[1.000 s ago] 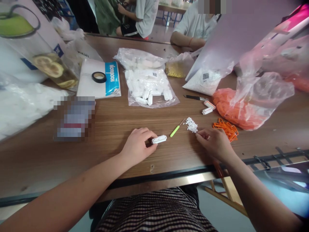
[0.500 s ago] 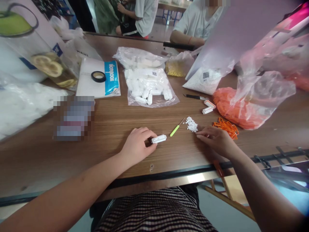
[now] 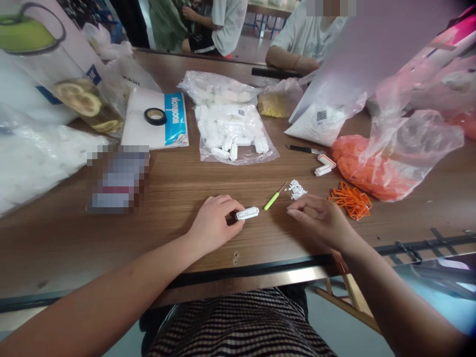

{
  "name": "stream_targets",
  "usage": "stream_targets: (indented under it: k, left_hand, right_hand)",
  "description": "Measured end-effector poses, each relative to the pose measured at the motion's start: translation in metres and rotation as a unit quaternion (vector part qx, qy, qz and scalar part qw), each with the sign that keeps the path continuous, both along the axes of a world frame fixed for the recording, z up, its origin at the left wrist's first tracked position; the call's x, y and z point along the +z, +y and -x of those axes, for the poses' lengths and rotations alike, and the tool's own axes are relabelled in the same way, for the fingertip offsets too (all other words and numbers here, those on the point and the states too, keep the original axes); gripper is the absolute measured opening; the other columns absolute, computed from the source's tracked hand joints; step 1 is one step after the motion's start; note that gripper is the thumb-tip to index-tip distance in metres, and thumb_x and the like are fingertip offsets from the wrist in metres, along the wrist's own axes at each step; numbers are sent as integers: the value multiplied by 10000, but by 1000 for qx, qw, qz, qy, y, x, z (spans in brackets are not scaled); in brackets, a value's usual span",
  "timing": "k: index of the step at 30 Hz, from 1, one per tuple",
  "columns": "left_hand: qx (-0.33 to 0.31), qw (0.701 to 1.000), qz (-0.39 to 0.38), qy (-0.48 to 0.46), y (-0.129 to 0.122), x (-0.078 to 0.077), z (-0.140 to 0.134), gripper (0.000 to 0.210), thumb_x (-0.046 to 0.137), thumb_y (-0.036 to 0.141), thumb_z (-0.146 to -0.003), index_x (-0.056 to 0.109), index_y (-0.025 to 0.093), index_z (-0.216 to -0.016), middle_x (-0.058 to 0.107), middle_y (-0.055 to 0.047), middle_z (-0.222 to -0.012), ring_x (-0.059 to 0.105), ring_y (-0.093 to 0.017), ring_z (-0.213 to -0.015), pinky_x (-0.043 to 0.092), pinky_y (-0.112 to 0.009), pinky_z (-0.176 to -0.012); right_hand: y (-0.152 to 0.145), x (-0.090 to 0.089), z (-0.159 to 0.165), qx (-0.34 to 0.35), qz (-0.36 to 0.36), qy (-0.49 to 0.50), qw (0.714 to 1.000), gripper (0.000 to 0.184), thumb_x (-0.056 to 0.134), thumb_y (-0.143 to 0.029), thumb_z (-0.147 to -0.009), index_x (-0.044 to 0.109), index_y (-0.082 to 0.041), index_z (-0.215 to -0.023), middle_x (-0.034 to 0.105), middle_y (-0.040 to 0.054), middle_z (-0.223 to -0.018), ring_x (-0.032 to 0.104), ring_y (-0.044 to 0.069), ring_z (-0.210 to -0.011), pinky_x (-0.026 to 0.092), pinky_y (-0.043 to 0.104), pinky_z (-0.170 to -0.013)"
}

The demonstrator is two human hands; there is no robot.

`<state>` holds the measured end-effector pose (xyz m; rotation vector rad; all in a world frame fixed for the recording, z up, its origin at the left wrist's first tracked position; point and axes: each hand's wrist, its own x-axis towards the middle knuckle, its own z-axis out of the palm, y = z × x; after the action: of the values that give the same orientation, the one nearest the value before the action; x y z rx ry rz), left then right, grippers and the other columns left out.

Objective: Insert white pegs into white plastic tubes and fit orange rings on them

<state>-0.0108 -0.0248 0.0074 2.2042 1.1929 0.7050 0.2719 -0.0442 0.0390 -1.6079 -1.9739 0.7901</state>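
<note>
My left hand [image 3: 212, 222] rests on the table, thumb and fingers closed on one end of a white connector housing [image 3: 248, 213] with rows of small holes. To its right lies a thin pick with a lime-green handle [image 3: 271, 201]. A small heap of tiny white plastic pieces [image 3: 297, 189] is just beyond the fingertips of my right hand [image 3: 323, 219]. That hand is pinched, thumb against fingers, above the wood; whatever is between the tips is too small to make out. Orange plastic strips [image 3: 351, 200] lie in a pile to the right of it.
Two white housings with orange edges [image 3: 325, 165] lie by black-handled tweezers [image 3: 303, 149]. Behind are a bag of white housings [image 3: 232, 131] and a bag of orange parts [image 3: 372, 166]. A notebook with a tape roll [image 3: 155, 117] sits left. A person [image 3: 297, 42] is across the table.
My right hand has moved left from beside the white pieces toward the connector housing, with its fingers drawn together. My left hand keeps its hold; the view has shifted slightly.
</note>
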Motion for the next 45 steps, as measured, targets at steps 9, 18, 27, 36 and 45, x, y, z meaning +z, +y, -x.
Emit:
stream_targets:
  k: [9, 18, 27, 36, 45]
  left_hand:
    - [-5, 1000, 1, 0, 0, -3, 1, 94, 663, 208, -822, 671, 233, -912, 660, 6, -872, 601, -183, -836, 399, -363, -787]
    - [-5, 1000, -1, -2, 0, -4, 1, 94, 665, 201, -818, 666, 230, -907, 656, 11, -849, 598, -179, -819, 395, -359, -781]
    - [0, 1000, -1, 0, 0, -1, 0, 83, 656, 201, -818, 664, 235, -893, 659, 13, -847, 598, -177, -817, 396, -358, -781]
    - [3, 1000, -5, -1, 0, -4, 0, 93, 663, 200, -801, 658, 230, -889, 650, 10, -828, 587, -179, -791, 394, -356, -762]
    - [3, 1000, 2, 3, 0, -2, 0, 79, 665, 208, -804, 656, 235, -878, 664, 2, -846, 588, -185, -794, 404, -366, -760]
  right_hand:
    - [17, -10, 57, 115, -15, 35, 993, 125, 588, -272, -923, 651, -208, -836, 652, 4, -810, 580, 140, -770, 432, 316, -772]
    - [14, -10, 63, 145, -138, -70, 977, 136, 539, -227, -939, 625, -206, -836, 644, 18, -802, 571, 168, -791, 380, 360, -801]
    - [0, -10, 56, 201, -267, -199, 921, 208, 546, -194, -923, 683, -229, -1075, 731, 31, -894, 592, 225, -895, 369, 427, -875]
    - [3, -6, 56, 155, -215, -133, 955, 179, 551, -243, -919, 722, -241, -973, 726, 18, -862, 617, 196, -839, 412, 391, -850]
    - [79, -9, -46, -87, -47, -177, 979, 233, 637, -383, -790, 785, -205, -814, 750, 37, -761, 640, 192, -677, 467, 313, -667]
